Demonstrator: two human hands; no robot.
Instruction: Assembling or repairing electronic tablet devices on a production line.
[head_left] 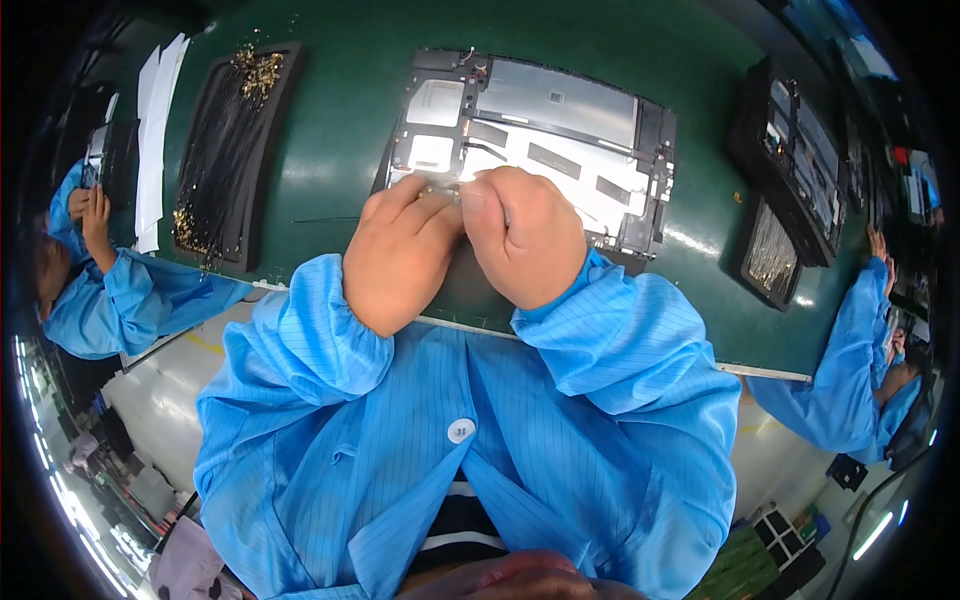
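Note:
A flat electronic device assembly (560,110), with a black frame, silver plates and bright white panels, lies on the green table in front of me. Both of my hands meet at its near left edge. My left hand (400,255) is palm down with fingers bent and close together, their tips over that edge. Beside it, my right hand (525,240) is curled into a fist, thumb pressed against the fingers. What either hand pinches is hidden. A thin black cable (325,219) lies on the table and runs toward my left hand; its end there is out of sight.
Left stands a black tray (283,100) of thin black cables with gold ends, beside white sheets (160,140). On the right are stacked black trays (750,125) with similar assemblies and a smaller cable tray (790,290). People in blue sleeves (130,290) sit at both sides.

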